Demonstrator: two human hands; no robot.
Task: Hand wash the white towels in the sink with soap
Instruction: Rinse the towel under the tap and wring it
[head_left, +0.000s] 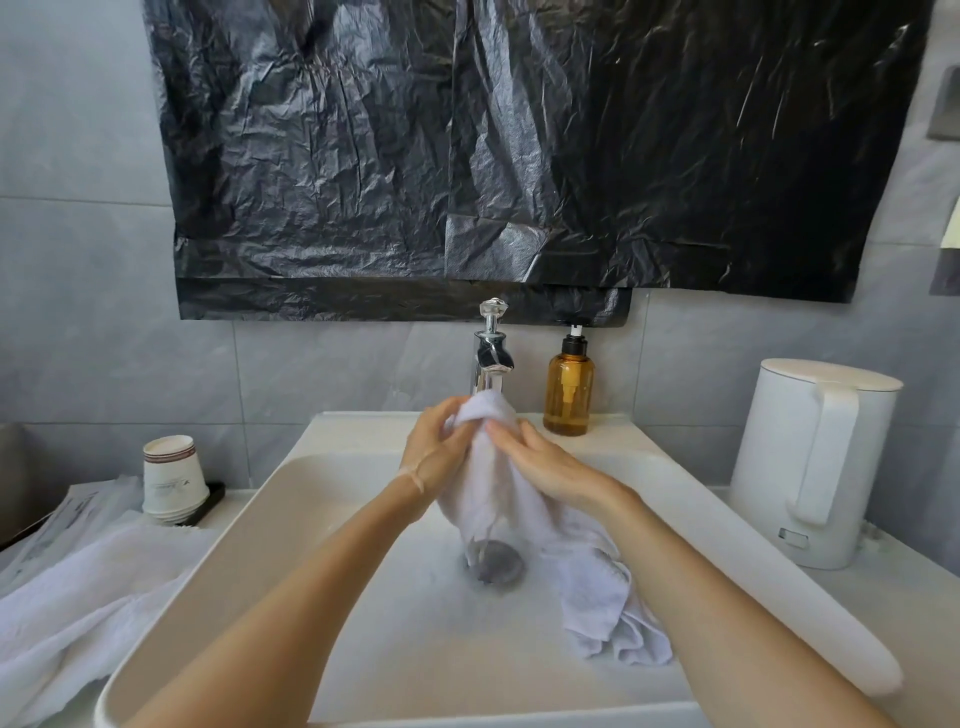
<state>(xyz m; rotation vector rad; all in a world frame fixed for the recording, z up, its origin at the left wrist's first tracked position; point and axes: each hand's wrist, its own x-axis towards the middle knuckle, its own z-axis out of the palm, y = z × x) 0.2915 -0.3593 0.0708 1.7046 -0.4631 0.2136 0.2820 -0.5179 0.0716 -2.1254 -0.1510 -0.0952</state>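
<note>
**Fingers on the towel, over the drain**

Fingers (448, 415) of the left hand (434, 449) are curled round the bunched top of a white towel (488, 499), clamping it just in front of the faucet (491, 358). The right hand (553, 470) lies against the towel's other side with its fingers (511, 434) close together and fairly straight, pressing on the cloth rather than wrapped round it (its thumb is out of sight). A thin band circles the left wrist.

The towel hangs from both hands above the middle of the sink (291, 519). Its lower part trails toward the basin's right wall and lies crumpled on the bottom there. A fine thread of water drops from the cloth to the drain (493, 566).

A second white towel (78, 613) is heaped on the counter at the sink's left edge, partly draped over the rim. Behind it, near the counter's back edge, stands a stack of paper cups (171, 478). An amber soap bottle (569, 389) stands on the sink's back ledge, just right of the faucet. A white kettle (815, 457) sits on the counter beyond the sink's right edge. Black plastic sheeting (519, 156) covers the wall above.
</note>
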